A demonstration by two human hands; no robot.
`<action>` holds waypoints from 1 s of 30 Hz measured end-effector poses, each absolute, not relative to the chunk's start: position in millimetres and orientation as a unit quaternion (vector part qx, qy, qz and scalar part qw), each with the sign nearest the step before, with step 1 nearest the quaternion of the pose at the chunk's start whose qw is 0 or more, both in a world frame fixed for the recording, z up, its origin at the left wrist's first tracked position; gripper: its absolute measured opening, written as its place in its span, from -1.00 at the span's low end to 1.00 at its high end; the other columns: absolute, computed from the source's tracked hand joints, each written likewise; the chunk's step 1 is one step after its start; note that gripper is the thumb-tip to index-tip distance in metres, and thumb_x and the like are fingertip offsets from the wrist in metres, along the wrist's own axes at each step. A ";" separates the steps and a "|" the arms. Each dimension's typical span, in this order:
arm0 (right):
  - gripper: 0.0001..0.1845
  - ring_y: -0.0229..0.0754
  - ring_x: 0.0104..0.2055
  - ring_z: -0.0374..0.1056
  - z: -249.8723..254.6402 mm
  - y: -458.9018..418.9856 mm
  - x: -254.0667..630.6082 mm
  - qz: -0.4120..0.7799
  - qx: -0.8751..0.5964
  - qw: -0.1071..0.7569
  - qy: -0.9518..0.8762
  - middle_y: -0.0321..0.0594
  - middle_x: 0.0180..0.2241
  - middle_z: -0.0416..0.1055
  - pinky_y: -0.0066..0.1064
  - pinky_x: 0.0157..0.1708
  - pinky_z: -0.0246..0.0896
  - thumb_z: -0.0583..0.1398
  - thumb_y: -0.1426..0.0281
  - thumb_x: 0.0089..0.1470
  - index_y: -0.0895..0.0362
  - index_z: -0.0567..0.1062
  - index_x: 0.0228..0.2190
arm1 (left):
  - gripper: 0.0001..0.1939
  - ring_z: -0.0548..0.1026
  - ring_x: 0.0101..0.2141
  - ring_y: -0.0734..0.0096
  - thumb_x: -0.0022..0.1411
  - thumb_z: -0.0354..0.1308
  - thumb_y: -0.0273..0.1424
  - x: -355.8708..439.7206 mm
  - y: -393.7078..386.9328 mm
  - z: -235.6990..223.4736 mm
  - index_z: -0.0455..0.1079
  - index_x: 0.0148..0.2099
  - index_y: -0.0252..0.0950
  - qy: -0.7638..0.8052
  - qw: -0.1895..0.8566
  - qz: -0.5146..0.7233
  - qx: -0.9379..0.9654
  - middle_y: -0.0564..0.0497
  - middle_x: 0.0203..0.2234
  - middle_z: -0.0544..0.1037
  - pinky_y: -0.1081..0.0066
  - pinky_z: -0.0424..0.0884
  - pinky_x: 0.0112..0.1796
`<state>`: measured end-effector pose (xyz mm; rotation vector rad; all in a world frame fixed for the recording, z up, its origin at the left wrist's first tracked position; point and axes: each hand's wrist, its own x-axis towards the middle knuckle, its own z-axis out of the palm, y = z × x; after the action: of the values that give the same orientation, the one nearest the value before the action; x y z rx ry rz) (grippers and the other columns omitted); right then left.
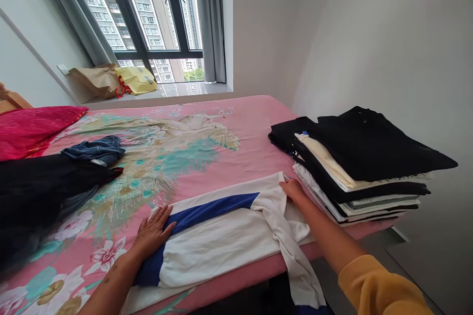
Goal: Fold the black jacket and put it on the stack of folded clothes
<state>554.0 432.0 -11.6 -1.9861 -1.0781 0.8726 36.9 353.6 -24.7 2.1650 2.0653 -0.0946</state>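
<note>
A white long-sleeved top (218,256) with a blue stripe lies partly folded along the near edge of the bed. One of its sleeves (291,256), with a blue cuff, hangs over that edge. My left hand (155,231) rests flat on the top's left end by the blue band, fingers stretched out. At the far right corner of the top, my right hand (293,190) has its fingers closed on the cloth. Beside the right hand rises a stack of folded clothes (354,172), black, cream and white.
The bed (254,123) has a pink sheet with peacocks and flowers. Dark clothes (40,202), blue jeans (96,150) and a red pillow (37,128) lie to the left. Paper bags (98,81) and a yellow bag (136,80) stand on the windowsill. A wall borders the right side.
</note>
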 end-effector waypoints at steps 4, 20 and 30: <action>-0.66 0.19 0.00 0.26 1.4 429.1 555.5 0.217 -0.797 0.295 -0.480 0.17 -0.17 0.39 -0.03 0.03 0.07 0.18 0.39 -0.02 0.28 0.39 -0.16 | -0.33 -0.12 0.30 0.19 0.26 -0.23 -0.05 36.8 355.2 -24.0 -0.08 0.35 -0.18 0.686 0.075 -0.038 0.723 0.03 0.32 -0.04 -0.01 -0.18 0.20; -0.55 -0.15 0.04 0.24 13.6 349.5 555.9 0.199 -0.690 0.328 -0.613 -0.07 0.01 0.33 -0.36 0.05 0.12 -0.16 0.22 0.26 0.17 0.32 -0.01 | -0.62 0.26 0.14 0.17 0.23 -0.07 -0.29 158.8 296.6 13.6 0.32 0.07 -0.14 0.583 0.093 0.218 0.777 -0.05 0.08 0.38 0.10 0.18 0.15; -0.65 -0.01 -0.26 0.36 -82.0 109.4 558.4 0.390 -0.707 0.412 -0.422 -0.19 -0.38 0.44 -0.29 -0.19 0.28 0.18 0.02 -0.10 0.04 0.45 -0.45 | -0.73 0.46 -0.07 0.21 0.26 -0.03 -0.22 314.7 170.6 -23.4 0.39 -0.06 -0.07 0.450 0.366 0.272 0.768 -0.16 -0.12 0.50 0.18 0.46 -0.05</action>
<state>558.4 109.4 -82.0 -1.7781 -1.0615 0.9820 314.7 170.6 -23.4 1.9740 1.1581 0.6999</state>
